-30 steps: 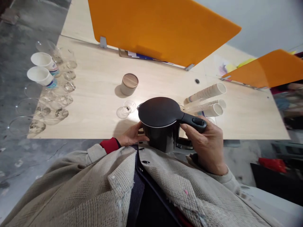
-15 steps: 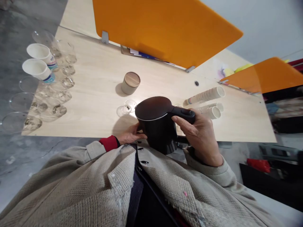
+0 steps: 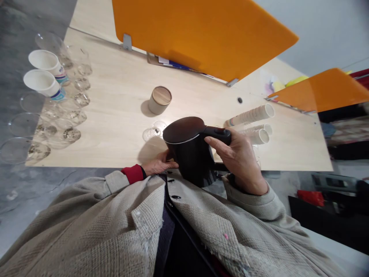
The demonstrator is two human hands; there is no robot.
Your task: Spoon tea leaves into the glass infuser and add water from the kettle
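Note:
My right hand point(image 3: 239, 157) is closed round the handle of a black electric kettle point(image 3: 188, 157), whose dark lid faces up toward me. The kettle is held at the table's near edge, close to my coat. On its left side is my left hand point(image 3: 160, 163), thumb stretched toward the kettle body; the other fingers go behind it, so I cannot tell whether they grip anything. Just beyond the kettle, a small clear glass point(image 3: 152, 132) with dark bits at its bottom is on the table. A round canister point(image 3: 160, 100) with a wooden lid stands farther back.
Several clear glasses point(image 3: 72, 134) with dark bits inside fill the table's left end, alongside two white paper cups point(image 3: 42, 80). Stacks of paper cups point(image 3: 249, 115) lie on their sides at the right. An orange divider point(image 3: 201, 34) runs along the back of the table point(image 3: 115, 100).
My right hand and the kettle have shifted slightly to the left, the handle most of all. My left hand stays almost where it was.

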